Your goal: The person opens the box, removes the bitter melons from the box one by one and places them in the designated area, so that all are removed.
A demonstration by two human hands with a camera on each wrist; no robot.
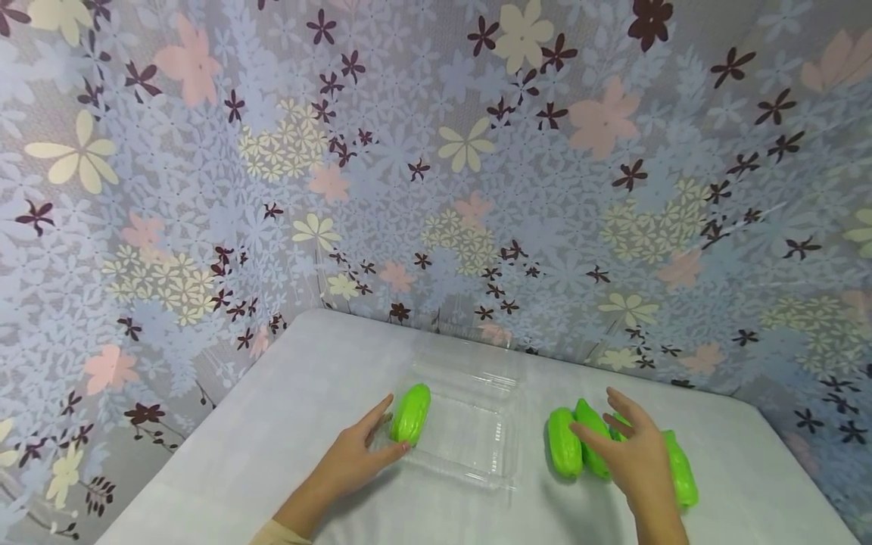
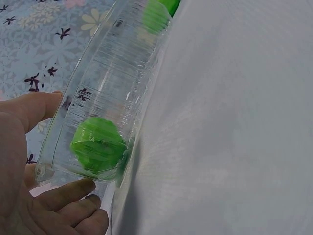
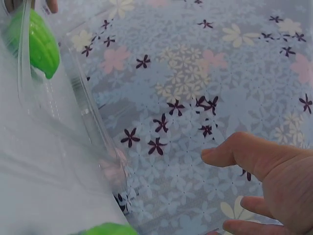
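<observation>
My left hand (image 1: 354, 458) grips the left end of a clear plastic container (image 1: 470, 473), thumb at the near rim and fingers around the end wall. Inside that end lies a glossy green ribbed fruit (image 1: 412, 415); the left wrist view shows the same fruit (image 2: 98, 144) through the clear wall. Over a group of similar green fruits at the right hovers my right hand (image 1: 640, 454), fingers spread and nothing held. Two fruits, one (image 1: 564, 445) and its neighbour (image 1: 590, 435), lie side by side left of it. Another fruit (image 1: 681, 473) lies to its right, and one behind is mostly hidden.
A white-covered table (image 1: 327, 356) carries everything. Flower-patterned fabric (image 1: 436, 189) rises behind it and at the sides. The container's clear lid (image 1: 470, 363) extends toward the back edge, close to the fabric.
</observation>
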